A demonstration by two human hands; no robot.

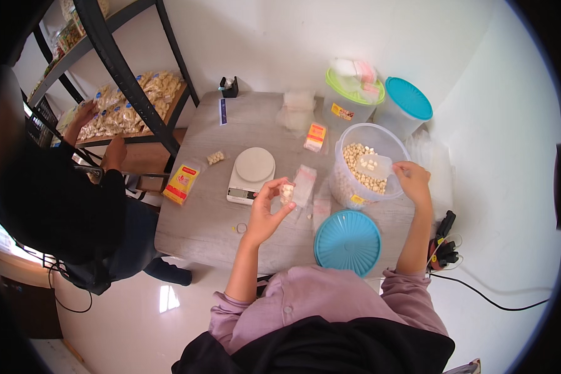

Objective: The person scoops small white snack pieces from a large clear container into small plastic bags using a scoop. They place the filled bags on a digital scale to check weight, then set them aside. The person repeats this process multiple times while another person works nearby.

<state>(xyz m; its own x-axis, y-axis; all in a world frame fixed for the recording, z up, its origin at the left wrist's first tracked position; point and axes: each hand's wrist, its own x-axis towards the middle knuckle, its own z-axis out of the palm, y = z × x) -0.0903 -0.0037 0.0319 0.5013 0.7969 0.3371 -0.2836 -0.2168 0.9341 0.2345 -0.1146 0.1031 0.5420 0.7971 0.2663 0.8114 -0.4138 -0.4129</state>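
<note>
Between the thumb and fingers of my left hand (267, 212) is a small clear plastic bag (287, 192) with pale nut-like pieces in it. My right hand (413, 181) grips a translucent scoop (374, 165) that carries a few of the same pieces. The scoop is inside the mouth of a large clear plastic tub (339, 184), above a heap of pale pieces (353, 154). Left of my left hand stands a white digital kitchen scale (255, 164) with a bare round platform. A small filled bag (216, 157) lies left of the scale.
A blue lid (348, 243) lies near the front edge. Plastic bag packs (305, 182) and a yellow-red packet (182, 183) are on the table (201, 229). Lidded tubs (404, 100) stand behind. At left, a person in black (70, 201) reaches toward a shelf of bagged snacks (135, 105).
</note>
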